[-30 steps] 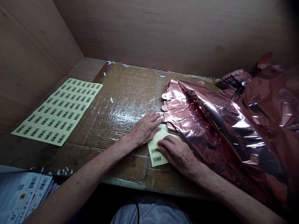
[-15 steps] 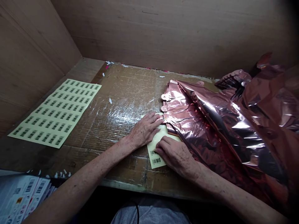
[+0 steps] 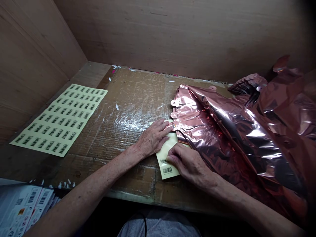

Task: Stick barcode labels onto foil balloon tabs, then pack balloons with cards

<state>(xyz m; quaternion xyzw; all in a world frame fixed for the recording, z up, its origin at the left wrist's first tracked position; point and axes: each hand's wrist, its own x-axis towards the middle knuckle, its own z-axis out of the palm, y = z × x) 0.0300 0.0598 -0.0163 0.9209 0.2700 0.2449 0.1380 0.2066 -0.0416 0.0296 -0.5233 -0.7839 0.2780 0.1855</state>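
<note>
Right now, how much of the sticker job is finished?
Hard to tell what's done: no label shows on the rose-gold foil. In hand: the left hand presses the foil's corner and the small label strip, where the right hand fingers a barcode. Left: that strip's two barcodes and the big barcode sheet, seemingly full.

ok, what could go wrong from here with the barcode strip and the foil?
1. The right hand covers part of the small label strip while its fingers pick at a label; it may tear or curl.
2. The left hand pins only one corner of the rose foil, so the slick sheet may slide.
3. The strip lies near the table edge and may slip off.
</note>
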